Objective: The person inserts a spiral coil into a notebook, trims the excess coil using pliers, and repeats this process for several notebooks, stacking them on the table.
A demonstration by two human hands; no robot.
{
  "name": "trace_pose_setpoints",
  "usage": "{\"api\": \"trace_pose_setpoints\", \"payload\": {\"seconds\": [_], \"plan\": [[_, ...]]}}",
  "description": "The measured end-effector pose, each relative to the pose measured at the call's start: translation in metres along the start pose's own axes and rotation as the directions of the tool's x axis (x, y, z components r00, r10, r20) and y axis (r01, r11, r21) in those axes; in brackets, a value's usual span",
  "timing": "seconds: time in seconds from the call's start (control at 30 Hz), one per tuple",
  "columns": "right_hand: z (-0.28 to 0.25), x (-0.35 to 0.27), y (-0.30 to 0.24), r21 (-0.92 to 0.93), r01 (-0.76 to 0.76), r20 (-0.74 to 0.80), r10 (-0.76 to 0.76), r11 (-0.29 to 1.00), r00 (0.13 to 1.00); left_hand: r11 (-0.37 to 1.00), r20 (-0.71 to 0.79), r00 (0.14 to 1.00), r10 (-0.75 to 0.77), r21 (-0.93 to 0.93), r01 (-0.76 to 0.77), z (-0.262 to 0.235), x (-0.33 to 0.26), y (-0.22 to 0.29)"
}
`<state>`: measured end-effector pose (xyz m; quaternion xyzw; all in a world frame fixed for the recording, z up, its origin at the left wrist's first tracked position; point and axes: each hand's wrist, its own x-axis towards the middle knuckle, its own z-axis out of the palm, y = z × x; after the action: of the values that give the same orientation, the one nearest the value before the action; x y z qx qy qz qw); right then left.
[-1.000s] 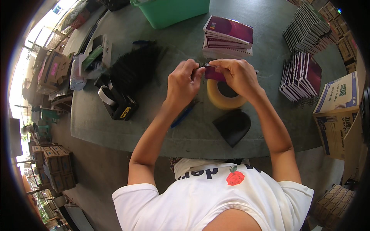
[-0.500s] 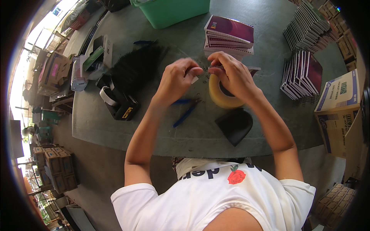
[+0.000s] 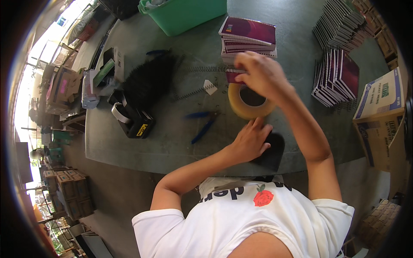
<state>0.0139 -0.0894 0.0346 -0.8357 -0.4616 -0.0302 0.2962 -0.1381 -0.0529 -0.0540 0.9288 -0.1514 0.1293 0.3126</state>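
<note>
My right hand pinches a small maroon notebook above the tape roll. A thin wire coil stretches out to the left from the notebook's upper edge; my fingers hide where the two meet. My left hand is below the roll of clear tape, fingers apart, over a dark curved pad. It holds nothing that I can see. Left of the notebook, a second wire coil lies by a small white tag. Blue-handled pliers rest open on the table.
A stack of maroon notebooks stands beyond my right hand. More spiral notebooks and a carton are at the right. A heap of black coils, a tape dispenser and a green tub occupy the left and far side.
Both hands were together above the tape roll. My left hand has let go and moved down toward me, over the dark pad. The wire coil and white tag now show.
</note>
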Motion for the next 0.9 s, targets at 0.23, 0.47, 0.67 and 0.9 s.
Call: {"api": "trace_pose_setpoints", "payload": {"seconds": [0.23, 0.47, 0.67, 0.9], "plan": [[0.021, -0.054, 0.089, 0.884, -0.209, 0.084, 0.298, 0.417, 0.951, 0.936, -0.098, 0.983, -0.155, -0.334, 0.115, -0.098, 0.021, 0.002], [0.047, -0.037, 0.073, 0.966, -0.092, 0.043, 0.2, 0.24, 0.979, 0.859, 0.276, 0.952, -0.134, -0.446, 0.25, -0.034, 0.015, -0.034], [0.023, -0.036, 0.072, 0.877, -0.162, 0.078, 0.199, 0.452, 0.977, 1.0, -0.315, 0.949, -0.006, 0.027, 0.015, -0.119, 0.035, -0.026], [0.028, -0.032, 0.069, 0.922, -0.142, 0.088, 0.163, 0.36, 0.983, 0.976, -0.245, 0.965, -0.092, 0.168, 0.136, -0.13, 0.022, -0.05]]}}
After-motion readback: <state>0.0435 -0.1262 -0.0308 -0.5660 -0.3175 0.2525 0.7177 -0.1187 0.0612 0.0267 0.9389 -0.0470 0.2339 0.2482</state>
